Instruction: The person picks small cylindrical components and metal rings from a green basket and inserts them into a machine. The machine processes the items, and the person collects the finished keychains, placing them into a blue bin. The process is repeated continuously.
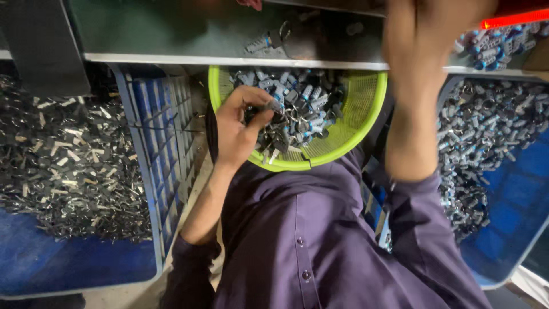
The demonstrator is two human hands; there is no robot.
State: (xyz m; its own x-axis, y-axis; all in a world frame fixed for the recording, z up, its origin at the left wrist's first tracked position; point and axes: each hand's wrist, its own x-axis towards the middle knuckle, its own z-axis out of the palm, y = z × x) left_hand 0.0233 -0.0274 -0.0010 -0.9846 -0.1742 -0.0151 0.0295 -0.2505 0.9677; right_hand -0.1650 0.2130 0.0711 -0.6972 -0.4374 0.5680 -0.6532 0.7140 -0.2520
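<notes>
A lime-green mesh basket (pixel 349 137) rests on my lap against my purple shirt. It holds several small grey, black and blue-tipped parts (pixel 306 100). My left hand (pixel 237 126) reaches into the basket's left side and pinches one small dark part (pixel 273 107) between thumb and fingers. My right hand (pixel 426 34) is raised high at the upper right in front of the bench edge. It is blurred, and whether it holds anything is hidden.
A blue crate (pixel 146 149) on the left holds a heap of small metal pieces (pixel 63 160). Another blue crate (pixel 514 206) on the right holds grey and blue parts (pixel 486 126). A grey bench top (pixel 171 28) spans above, with a red glowing bar (pixel 514 19) at the upper right.
</notes>
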